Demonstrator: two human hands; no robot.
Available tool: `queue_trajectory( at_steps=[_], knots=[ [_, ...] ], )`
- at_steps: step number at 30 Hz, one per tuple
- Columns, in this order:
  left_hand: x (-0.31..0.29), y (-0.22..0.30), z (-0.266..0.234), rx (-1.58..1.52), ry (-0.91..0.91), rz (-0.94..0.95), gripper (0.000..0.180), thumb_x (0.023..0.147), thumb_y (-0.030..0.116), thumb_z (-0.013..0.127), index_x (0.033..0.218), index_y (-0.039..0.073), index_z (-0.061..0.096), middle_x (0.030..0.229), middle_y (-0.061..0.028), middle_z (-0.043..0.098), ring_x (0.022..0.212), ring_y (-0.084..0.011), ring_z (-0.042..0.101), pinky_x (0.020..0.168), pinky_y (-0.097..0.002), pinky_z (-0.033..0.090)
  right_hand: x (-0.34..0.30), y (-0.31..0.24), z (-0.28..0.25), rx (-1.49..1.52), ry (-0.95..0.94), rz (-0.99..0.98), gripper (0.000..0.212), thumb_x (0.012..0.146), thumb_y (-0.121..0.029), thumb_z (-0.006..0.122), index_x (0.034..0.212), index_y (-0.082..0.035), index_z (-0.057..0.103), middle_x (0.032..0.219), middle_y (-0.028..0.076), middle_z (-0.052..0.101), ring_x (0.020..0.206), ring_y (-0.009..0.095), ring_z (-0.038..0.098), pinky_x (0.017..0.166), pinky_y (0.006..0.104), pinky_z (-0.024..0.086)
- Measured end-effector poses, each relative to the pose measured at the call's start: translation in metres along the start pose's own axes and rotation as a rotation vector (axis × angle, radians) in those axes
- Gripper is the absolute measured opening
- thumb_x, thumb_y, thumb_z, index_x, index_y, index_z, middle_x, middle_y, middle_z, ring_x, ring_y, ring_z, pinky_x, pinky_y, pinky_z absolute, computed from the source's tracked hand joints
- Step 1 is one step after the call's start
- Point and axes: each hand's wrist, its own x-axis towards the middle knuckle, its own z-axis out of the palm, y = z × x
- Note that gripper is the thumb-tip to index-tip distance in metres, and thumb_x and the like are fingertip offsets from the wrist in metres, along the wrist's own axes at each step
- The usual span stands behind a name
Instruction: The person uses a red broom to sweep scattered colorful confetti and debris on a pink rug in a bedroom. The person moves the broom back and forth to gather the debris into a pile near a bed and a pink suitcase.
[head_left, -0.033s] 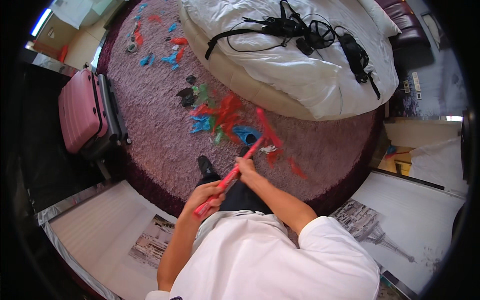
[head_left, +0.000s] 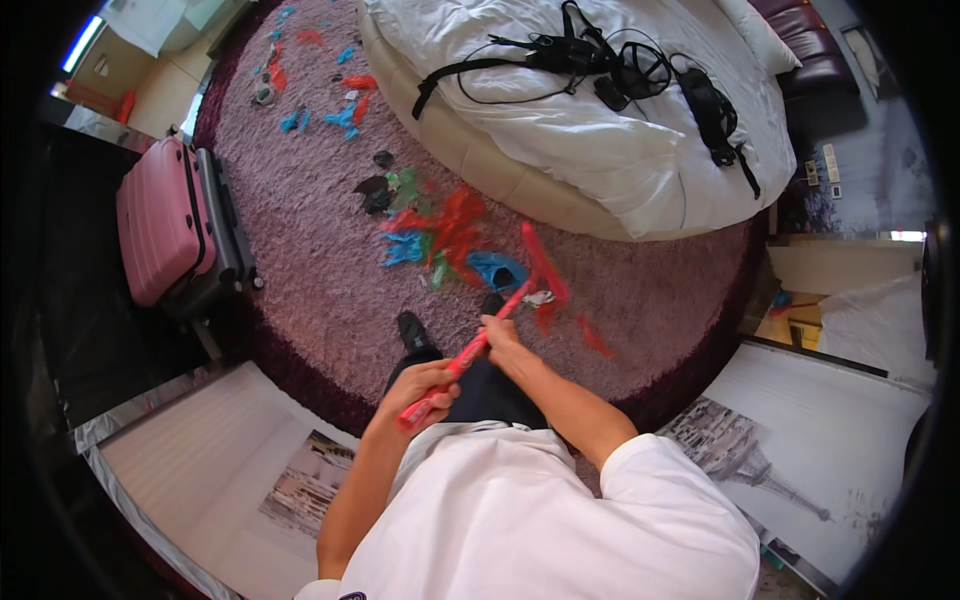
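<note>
Both of my hands grip a red long-handled tool with a T-shaped head (head_left: 545,264), its kind not plain from here. My left hand (head_left: 425,386) is closed round the handle near its lower end, by my waist. Farther up the handle, my right hand (head_left: 500,335) is wrapped round it. The head is over the mauve shaggy rug (head_left: 640,310), just right of a blue crumpled plastic piece (head_left: 497,270). Next to it lie a small white scrap (head_left: 540,298) and red scraps (head_left: 594,337). A heap of red plastic pieces (head_left: 455,230) with green and blue ones lies farther left.
A round bed (head_left: 600,200) with white bedding stands beyond the rug, black straps and gear (head_left: 570,52) on it. To the left are a pink suitcase (head_left: 160,225) and a dark grey one (head_left: 235,235). More blue and red scraps (head_left: 345,117) are scattered at the far left.
The tool's head has shifted slightly right and towards me, and both hands have moved a little right with the handle. The scraps look unmoved.
</note>
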Motion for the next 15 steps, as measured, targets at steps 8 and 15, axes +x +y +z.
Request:
queue_trajectory(
  at_steps=[8,15],
  knots=[
    [-0.051,0.025,-0.023,0.014,0.045,0.013,0.033,0.084,0.007,0.045,0.116,0.001,0.038,0.07,-0.0089,0.052,0.041,-0.0053,0.043,0.03,-0.019,0.035,0.013,0.055,0.067,0.251,-0.106,0.004,0.015,0.075,-0.016,0.058,0.072,-0.004,0.05,0.057,0.005,0.048,0.044,0.017,0.047,0.037,0.032,0.04],
    [-0.122,0.046,0.0,0.244,0.212,0.109,0.037,0.084,0.009,0.05,0.119,0.003,0.041,0.069,-0.0077,0.052,0.041,-0.0055,0.044,0.029,-0.0167,0.031,-0.069,0.024,0.108,0.125,-0.202,-0.061,0.027,0.075,-0.031,0.06,0.072,-0.006,0.051,0.059,0.005,0.052,0.048,0.017,0.052,0.035,0.0322,0.043]
  ],
)
